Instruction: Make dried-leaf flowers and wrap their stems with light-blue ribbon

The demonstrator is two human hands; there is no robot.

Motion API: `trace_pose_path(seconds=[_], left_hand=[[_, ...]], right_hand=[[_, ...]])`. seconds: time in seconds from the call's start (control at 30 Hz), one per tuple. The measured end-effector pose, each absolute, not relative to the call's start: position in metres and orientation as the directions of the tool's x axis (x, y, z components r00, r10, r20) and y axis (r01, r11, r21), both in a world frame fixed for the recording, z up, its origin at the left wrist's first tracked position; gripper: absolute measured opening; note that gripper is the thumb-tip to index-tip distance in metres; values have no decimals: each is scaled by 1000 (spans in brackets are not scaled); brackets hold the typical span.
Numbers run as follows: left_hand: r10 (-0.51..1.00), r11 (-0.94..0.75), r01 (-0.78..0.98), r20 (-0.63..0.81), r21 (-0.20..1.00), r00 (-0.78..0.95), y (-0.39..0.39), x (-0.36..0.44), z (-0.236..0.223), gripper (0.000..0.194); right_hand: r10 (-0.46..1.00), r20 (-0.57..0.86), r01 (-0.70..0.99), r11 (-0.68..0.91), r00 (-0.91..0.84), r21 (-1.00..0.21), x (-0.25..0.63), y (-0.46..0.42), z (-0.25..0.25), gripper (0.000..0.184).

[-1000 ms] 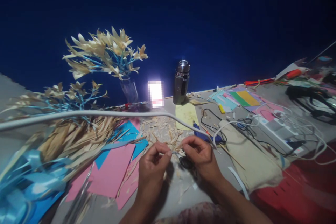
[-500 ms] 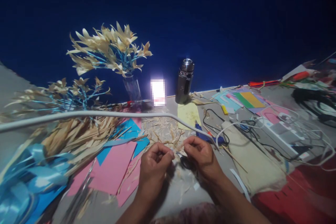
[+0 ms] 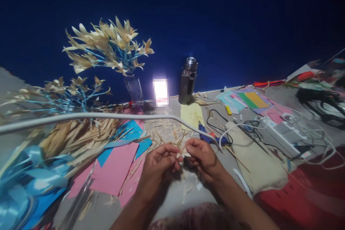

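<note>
My left hand and my right hand meet low in the middle of the head view, fingers closed at the tips. Between them is a small pale piece of dried husk, spread like petals. My right thumb and index finger pinch one side of it. The left fingertips hold its other side, fingers loosely curled. Something dark beneath the right hand is mostly hidden. Just beyond that hand lies a blue glue gun. Pale husk scraps litter the grey surface in front of both hands.
Vase with husk flowers, flask and a bright blurred light stand at the back. A white cable crosses in front. Pink paper, husk bundle and blue ribbon lie left; cloth and power strip right.
My hands have come closer together, and the pale husk piece now shows spread between the fingertips. The left fingers have uncurled a little. The view has shifted slightly.
</note>
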State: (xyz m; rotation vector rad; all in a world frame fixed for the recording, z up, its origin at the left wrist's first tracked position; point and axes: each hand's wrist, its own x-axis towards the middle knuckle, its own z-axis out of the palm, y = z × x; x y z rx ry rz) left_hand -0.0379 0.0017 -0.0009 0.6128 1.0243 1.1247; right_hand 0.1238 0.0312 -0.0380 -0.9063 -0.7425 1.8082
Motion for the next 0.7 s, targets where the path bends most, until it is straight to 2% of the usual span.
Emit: trace_pose_path(seconds=[0.47, 0.7], left_hand=[[935, 355, -280, -347, 892, 79, 4, -36, -7, 27], [945, 324, -364, -317, 873, 80, 3, -31, -24, 34]], right_hand=[[827, -286, -548, -541, -483, -638, 127, 36, -40, 42], [829, -282, -562, -541, -483, -626, 125, 38, -41, 43]])
